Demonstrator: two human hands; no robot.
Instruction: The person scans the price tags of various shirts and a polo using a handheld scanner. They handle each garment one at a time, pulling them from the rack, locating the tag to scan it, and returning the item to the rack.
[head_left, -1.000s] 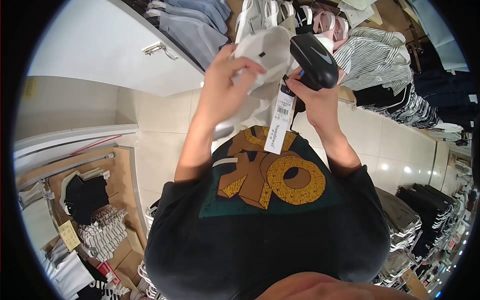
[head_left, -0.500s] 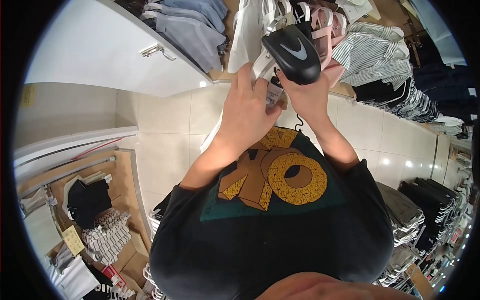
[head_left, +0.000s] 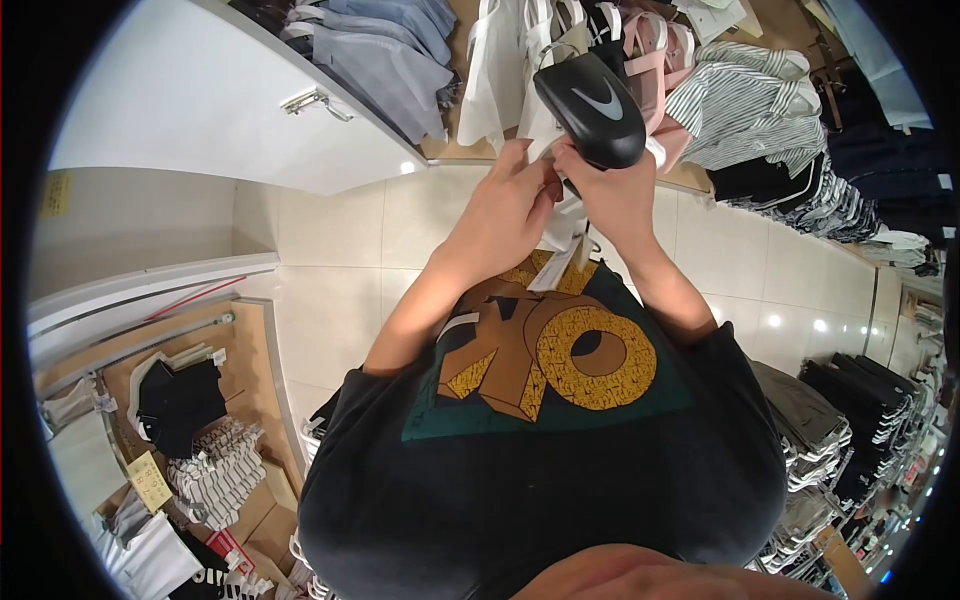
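Now your right hand (head_left: 612,195) grips the hard black scanner (head_left: 590,95), while your left hand (head_left: 505,215) pinches the soft, light white shirt (head_left: 500,70) by its edge.

The person wears a black short-sleeved T-shirt (head_left: 540,470); both forearms are bare. The chest print (head_left: 545,355) shows gold-and-brown block shapes on a teal panel.

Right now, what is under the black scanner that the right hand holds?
Under the black barcode scanner the right hand grips its handle, and a white garment with a hanging tag shows below. The left hand covers the rest.
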